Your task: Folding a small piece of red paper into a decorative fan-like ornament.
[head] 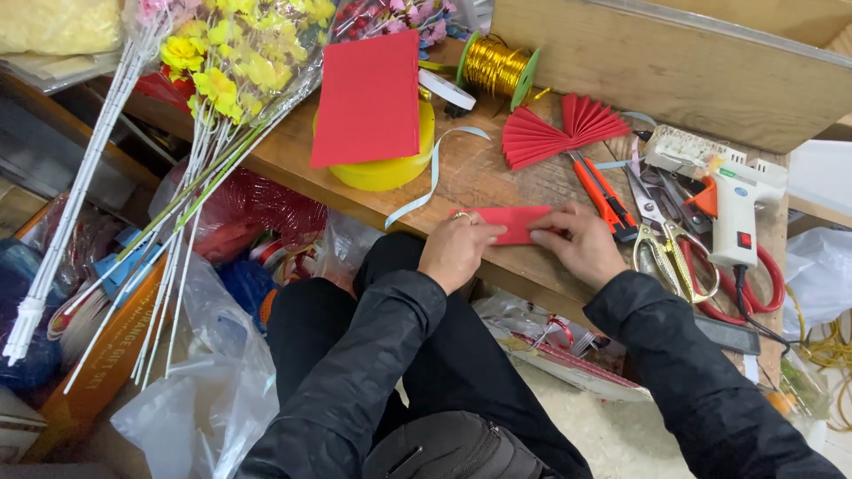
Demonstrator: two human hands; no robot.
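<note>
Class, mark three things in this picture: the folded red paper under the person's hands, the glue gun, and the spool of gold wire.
Folded red paper (515, 223), head view, on the bare middle between the two hands.
Glue gun (735, 213), head view, on its white body.
Spool of gold wire (497, 66), head view, on the wound gold coil.

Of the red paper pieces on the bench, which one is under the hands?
The small folded red strip at the bench's near edge, pressed by both hands; the flat sheet and pleated fan lie untouched farther back.

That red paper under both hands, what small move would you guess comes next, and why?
Probably another narrow fold pressed flat. Both the left hand and right hand pinch the red paper strip on the wooden table, and finished pleated red fans lie just behind.
</note>
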